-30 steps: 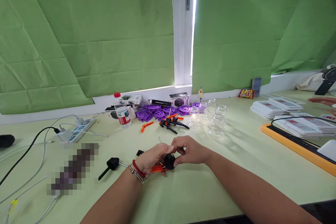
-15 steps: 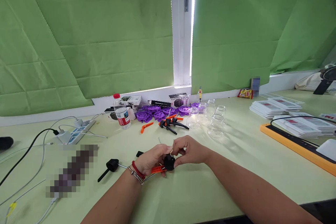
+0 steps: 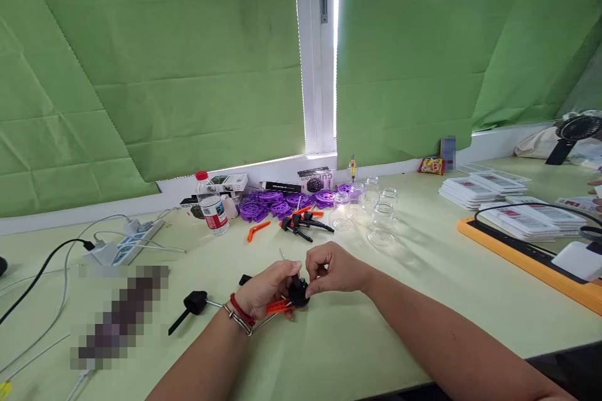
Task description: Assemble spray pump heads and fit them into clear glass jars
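Observation:
My left hand [image 3: 267, 289] grips a small black pump part [image 3: 298, 292] with an orange lever [image 3: 278, 307] sticking out beneath the palm. My right hand [image 3: 332, 270] pinches the top of the same black part from the right, fingers closed on it. Both hands hover just above the pale green table [image 3: 357, 332], near its front edge. A red cord and a metal bracelet circle my left wrist. Another black pump piece [image 3: 192, 304] with a thin metal rod lies on the table just left of my left wrist.
Behind the hands lie purple plastic discs [image 3: 277, 200], black-and-orange pump parts [image 3: 301, 224], clear glass jars [image 3: 374, 213] and a water bottle [image 3: 211, 203]. A power strip [image 3: 123, 245] with cables sits at left. Stacked white cards [image 3: 480, 189] and an orange-edged mat [image 3: 527, 257] are at right.
The view has shifted slightly right and down. My right fingers have moved up onto the top of the black part; my left hand keeps its hold.

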`<state>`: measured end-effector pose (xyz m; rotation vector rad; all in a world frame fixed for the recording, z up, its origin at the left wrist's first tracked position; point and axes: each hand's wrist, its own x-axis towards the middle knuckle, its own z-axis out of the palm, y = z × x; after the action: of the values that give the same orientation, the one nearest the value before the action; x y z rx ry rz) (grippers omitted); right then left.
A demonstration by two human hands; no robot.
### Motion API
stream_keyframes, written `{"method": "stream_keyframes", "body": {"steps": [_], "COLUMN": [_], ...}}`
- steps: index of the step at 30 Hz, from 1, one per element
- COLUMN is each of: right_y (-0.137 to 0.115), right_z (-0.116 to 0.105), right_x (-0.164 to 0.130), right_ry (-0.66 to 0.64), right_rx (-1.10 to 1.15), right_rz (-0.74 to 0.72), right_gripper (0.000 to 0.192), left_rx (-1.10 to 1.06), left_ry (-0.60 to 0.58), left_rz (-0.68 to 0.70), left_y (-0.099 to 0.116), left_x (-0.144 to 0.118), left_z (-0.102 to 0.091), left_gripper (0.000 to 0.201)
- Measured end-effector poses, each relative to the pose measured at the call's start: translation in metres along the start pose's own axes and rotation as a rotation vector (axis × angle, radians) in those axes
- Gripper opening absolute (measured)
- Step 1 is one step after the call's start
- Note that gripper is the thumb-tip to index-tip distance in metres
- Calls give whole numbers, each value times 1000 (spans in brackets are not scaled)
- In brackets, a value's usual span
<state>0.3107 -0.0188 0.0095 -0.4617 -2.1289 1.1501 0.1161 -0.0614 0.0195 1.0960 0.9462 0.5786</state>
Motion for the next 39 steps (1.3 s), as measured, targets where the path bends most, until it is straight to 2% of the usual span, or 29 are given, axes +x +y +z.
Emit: {"method": "stream_keyframes", "body": {"steps": [9,16,20,25,27,30,32,34,37,39], "right_y": [-2,3,3,-1,-3,-3,-4,-5,-6,-7], "right_z": [1,2,1,-1,-2,-1,3,11,24,31], "right_x": [1,1,0,-1,-2,-3,-3,-3,-1,1], "right_ry": [40,24,22,-37,-60,-62,-37,-30,-57,-65], "right_rx": [3,19,29,67,101,195,296,408,588,684], "right_rz": [2,-39,-63,11,72,168,199,200,216,257], "right_gripper": [34,34,27,32,37,43,46,49,53,53], "left_rx": [-34,-20,-22,-46,-68,-66,35,219,538,707], "left_ry": [-8,-14,-5,21,10,12,128,319,609,719], "left_rz": [-8,-14,-15,-8,51,297,501,673,836,899], "left_y": [-1,1,1,0,3,11,15,15,7,1], "left_x": [1,1,1,0,-4,-15,-20,-22,-16,-9], "left_z": [-1,0,1,1,3,7,10,12,13,13], "left_gripper": [44,49,50,48,50,54,56,59,72,86]}}
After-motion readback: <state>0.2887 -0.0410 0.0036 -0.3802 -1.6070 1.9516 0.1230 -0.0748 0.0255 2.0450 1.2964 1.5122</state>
